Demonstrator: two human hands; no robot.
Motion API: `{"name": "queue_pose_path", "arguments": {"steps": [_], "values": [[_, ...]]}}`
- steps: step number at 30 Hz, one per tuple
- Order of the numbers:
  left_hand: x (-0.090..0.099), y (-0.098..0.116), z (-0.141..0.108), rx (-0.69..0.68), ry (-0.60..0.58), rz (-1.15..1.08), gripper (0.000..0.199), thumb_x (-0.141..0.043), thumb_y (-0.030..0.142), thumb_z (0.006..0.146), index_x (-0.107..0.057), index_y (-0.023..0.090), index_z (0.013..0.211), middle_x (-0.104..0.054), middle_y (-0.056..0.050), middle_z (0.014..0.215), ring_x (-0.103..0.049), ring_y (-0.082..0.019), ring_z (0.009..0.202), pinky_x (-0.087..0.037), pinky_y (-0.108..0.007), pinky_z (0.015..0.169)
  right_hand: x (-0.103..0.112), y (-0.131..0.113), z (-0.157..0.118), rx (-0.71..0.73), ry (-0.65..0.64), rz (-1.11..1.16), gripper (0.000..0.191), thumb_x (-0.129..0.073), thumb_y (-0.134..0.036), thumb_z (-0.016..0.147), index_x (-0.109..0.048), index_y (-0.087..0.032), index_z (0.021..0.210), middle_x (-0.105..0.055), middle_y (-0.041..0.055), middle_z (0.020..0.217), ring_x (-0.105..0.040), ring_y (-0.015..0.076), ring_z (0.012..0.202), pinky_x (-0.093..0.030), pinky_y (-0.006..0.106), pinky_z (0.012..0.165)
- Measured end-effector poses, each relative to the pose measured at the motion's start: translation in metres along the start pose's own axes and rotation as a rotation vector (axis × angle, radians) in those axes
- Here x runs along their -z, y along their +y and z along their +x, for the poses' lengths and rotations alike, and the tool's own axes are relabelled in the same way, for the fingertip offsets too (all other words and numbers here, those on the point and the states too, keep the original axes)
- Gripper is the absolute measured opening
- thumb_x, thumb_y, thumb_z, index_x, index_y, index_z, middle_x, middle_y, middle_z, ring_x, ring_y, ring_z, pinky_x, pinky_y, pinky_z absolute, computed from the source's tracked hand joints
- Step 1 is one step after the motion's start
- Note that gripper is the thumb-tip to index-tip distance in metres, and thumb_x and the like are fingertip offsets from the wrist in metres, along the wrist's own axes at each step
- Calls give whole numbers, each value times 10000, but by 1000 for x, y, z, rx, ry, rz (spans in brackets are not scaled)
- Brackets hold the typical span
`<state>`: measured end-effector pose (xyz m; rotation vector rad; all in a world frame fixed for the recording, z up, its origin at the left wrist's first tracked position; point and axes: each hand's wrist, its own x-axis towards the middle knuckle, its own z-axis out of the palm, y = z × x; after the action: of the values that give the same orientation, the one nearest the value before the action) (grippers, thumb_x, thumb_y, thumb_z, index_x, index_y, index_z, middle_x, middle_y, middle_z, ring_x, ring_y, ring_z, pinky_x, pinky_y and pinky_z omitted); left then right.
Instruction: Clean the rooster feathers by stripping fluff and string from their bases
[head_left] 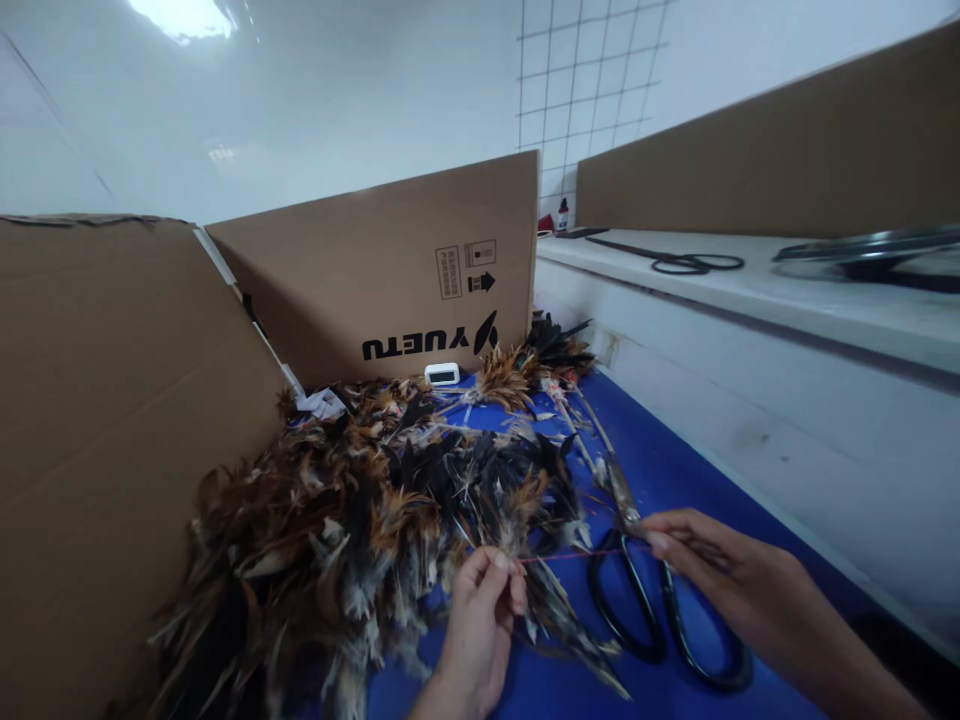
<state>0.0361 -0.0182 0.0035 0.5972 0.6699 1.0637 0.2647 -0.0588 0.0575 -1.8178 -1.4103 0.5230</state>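
My left hand (pixel 481 625) is closed in a pinch at a small bundle of brown and grey feathers (pixel 520 515); its fingers hide just where they grip. A thin pink thread (pixel 574 555) stretches from there to my right hand (pixel 709 550), where thumb and forefinger pinch its other end. Beneath the thread and close to my right fingertips lie large scissors (pixel 626 500) with black loop handles, blades pointing away. More feathers (pixel 566 620) lie on the blue table surface (pixel 660 450) between my hands.
Loose brown and black feathers (pixel 330 530) cover the left and middle of the table. Cardboard panels (pixel 375 270) stand at the left and back, near a small white device (pixel 442 374). On a white ledge (pixel 757 300) at right lie other scissors (pixel 694 263) and a small bottle (pixel 562 214).
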Motion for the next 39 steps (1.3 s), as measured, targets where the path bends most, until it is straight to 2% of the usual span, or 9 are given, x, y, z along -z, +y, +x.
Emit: {"name": "queue_pose_path", "arguments": {"steps": [3, 7, 9, 11, 15, 20, 28, 33, 39], "values": [[0, 1, 0, -8, -9, 17, 236, -644, 314, 774, -513, 135, 696, -514, 12, 579, -385, -59, 516, -295, -179, 558, -4, 3, 1, 87, 88, -113, 208, -494, -406, 790, -642, -264, 822, -690, 57, 847, -635, 246, 785, -467, 338, 692], [-1, 1, -1, -23, -14, 40, 250, -653, 330, 765, -513, 134, 697, -526, 7, 601, -386, -63, 520, -287, -184, 555, -19, -3, -2, 321, 247, -167, 214, -484, -384, 808, -644, -242, 798, -666, 76, 888, -601, 269, 893, -409, 415, 882], [-2, 1, -1, -35, -31, 50, 260, -653, 341, 764, -512, 136, 688, -526, 8, 589, -382, -64, 515, -291, -188, 564, -30, -11, -8, 309, 153, -74, 206, -507, -390, 808, -648, -242, 828, -656, 68, 931, -592, 250, 917, -416, 392, 887], [-2, 0, -2, -42, -61, 64, 270, -652, 360, 762, -522, 134, 690, -511, 13, 562, -379, -66, 508, -292, -191, 568, -42, -19, -16, 203, -72, 56, 219, -518, -385, 814, -642, -243, 924, -649, 54, 945, -602, 207, 847, -469, 322, 783], [-4, 0, -5, -16, -129, 95, 287, -655, 388, 753, -552, 125, 707, -488, 19, 523, -382, -72, 494, -284, -201, 553, -64, -28, -28, 62, -353, 263, 355, -496, -311, 820, -531, -206, 1157, -571, -22, 651, -551, 147, 614, -456, 247, 586], [-7, 2, -9, 4, -193, 111, 267, -629, 368, 778, -554, 121, 711, -487, 19, 505, -389, -73, 492, -300, -207, 573, -75, -27, -31, 142, -490, 300, 204, -462, -270, 850, -588, -192, 991, -560, -30, 645, -501, 114, 571, -376, 213, 515], [-5, 1, -8, -94, -101, 217, 297, -626, 414, 769, -539, 139, 696, -480, 28, 509, -392, -82, 506, -316, -206, 580, -60, -37, -29, 319, -379, 91, 298, -381, -307, 917, -638, -211, 799, -638, 10, 763, -582, 155, 723, -416, 252, 665], [-3, 6, -10, -263, -14, 532, 305, -583, 416, 794, -570, 147, 652, -510, 8, 524, -433, -111, 527, -332, -225, 588, -57, -41, -36, 496, -313, -21, 267, -373, -210, 918, -630, -218, 844, -639, 25, 810, -588, 159, 767, -438, 278, 721], [-6, 14, -18, -547, -55, 912, 240, -545, 293, 825, -598, 179, 621, -530, -27, 637, -466, -160, 663, -324, -248, 669, -57, -44, -44, 747, -222, -257, 236, -385, -153, 904, -601, -180, 812, -589, 48, 771, -543, 172, 741, -431, 307, 699]]}}
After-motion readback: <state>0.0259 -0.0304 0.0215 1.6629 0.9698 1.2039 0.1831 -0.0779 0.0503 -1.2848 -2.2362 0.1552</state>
